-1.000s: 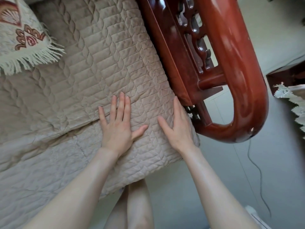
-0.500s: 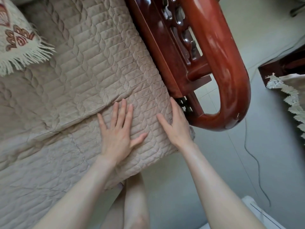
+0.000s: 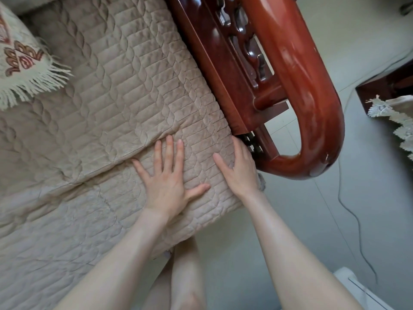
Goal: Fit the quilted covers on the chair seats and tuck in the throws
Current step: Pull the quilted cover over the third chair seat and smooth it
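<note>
A fringed throw [image 3: 20, 70] with red embroidery lies at the far left, draped loose onto the seat and seemingly not yet tucked in. The beige quilted cover [image 3: 125, 90] spreads across the whole seat, with a creased fold running across its middle. The left hand [image 3: 166, 182] presses flat on the cover near the front edge, fingers straight and spread, gripping nothing. The right hand [image 3: 239, 168] lies flat along the cover's right edge, fingers straight, just beside the glossy red wooden armrest [image 3: 301, 86]. The cover looks nearly fitted, though the corner still needs smoothing. Both hands sit much where they were a second ago.
</note>
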Motion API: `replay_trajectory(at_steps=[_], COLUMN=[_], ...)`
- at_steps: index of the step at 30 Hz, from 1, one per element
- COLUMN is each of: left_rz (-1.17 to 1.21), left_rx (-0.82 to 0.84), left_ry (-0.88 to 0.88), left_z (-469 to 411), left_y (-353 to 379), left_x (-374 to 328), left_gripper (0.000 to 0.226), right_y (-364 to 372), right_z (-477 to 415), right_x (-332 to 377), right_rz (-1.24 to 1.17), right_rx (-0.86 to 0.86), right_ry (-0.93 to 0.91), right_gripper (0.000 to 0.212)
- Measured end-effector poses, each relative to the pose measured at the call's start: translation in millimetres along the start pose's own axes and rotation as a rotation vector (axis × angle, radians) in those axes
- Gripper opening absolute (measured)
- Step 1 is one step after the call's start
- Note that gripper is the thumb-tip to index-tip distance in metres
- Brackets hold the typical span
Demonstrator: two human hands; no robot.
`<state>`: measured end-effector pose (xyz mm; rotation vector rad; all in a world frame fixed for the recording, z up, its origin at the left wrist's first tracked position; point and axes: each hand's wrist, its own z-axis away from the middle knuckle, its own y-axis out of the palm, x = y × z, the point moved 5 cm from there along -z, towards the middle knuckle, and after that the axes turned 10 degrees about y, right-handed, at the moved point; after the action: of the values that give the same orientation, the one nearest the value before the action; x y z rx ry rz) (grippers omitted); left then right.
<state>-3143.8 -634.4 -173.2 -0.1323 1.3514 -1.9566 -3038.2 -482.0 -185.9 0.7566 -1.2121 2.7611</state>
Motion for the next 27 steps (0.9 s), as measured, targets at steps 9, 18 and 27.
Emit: replay_trajectory(at_steps=[9,18,27], left_rz=[0.059,0.050,0.009], left_rx=[-0.077,-0.056,-0.045], left_ry=[0.101,0.100,0.016], left_z=[11.4,22.8,15.7], left_y=[0.7,-1.3,8.2], left_x=[5.5,22.6,7.5], left_gripper=[0.111,0.107,0.116], right_y=[-7.8,-17.1,-12.4], right_z=[0.0,12.5,7.0], right_x=[-7.9,-24.0,-30.3], right_rz=[0.008,-0.221,-0.249], right_rx=[0.029,0.003,-0.024], right_ry=[0.106,0.317,0.221], right_gripper=[0.102,0.068,0.062])
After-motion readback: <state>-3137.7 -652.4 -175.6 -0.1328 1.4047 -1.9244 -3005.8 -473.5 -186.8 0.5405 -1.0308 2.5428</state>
